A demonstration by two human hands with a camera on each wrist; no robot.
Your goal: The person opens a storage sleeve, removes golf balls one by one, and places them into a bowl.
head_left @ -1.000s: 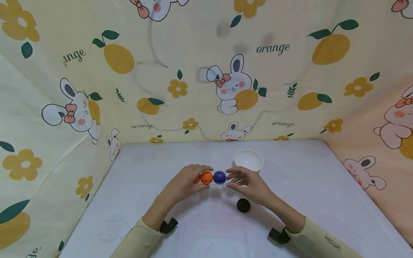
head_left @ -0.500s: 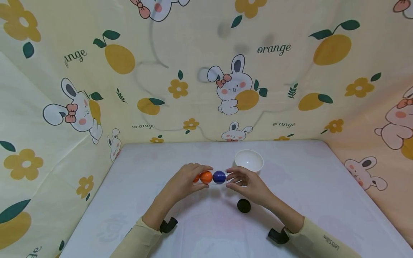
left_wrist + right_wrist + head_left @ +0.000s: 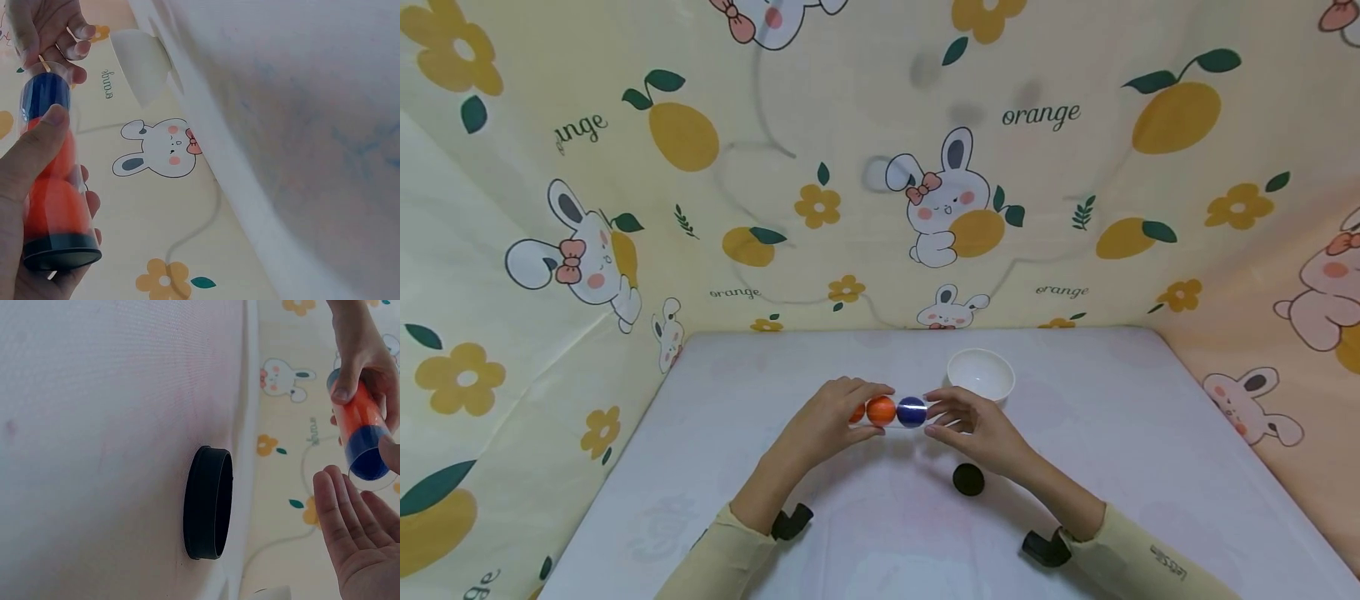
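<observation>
My left hand [image 3: 829, 423] grips a clear tube [image 3: 74, 172] lying roughly sideways above the table. Inside it are orange balls [image 3: 881, 411], one partly hidden by the fingers, and a blue ball [image 3: 912, 412] nearest the right end. A black base [image 3: 62, 251] closes the tube's left end; the right end has no cap. My right hand [image 3: 977, 427] is at that uncapped end, its fingers extended below the mouth and its thumb at the rim in the right wrist view. A round black lid [image 3: 209, 503] stands on the table below the right hand.
A white bowl [image 3: 981, 375] sits on the table just behind the right hand. The white-covered table [image 3: 737, 367] meets a cream printed cloth [image 3: 850, 242] at the back and sides. A black wrist camera mount [image 3: 1047, 548] is strapped at the right sleeve.
Hands and tube stay almost still. A bright glint now crosses the blue ball, and the whole head view has shifted very slightly.
</observation>
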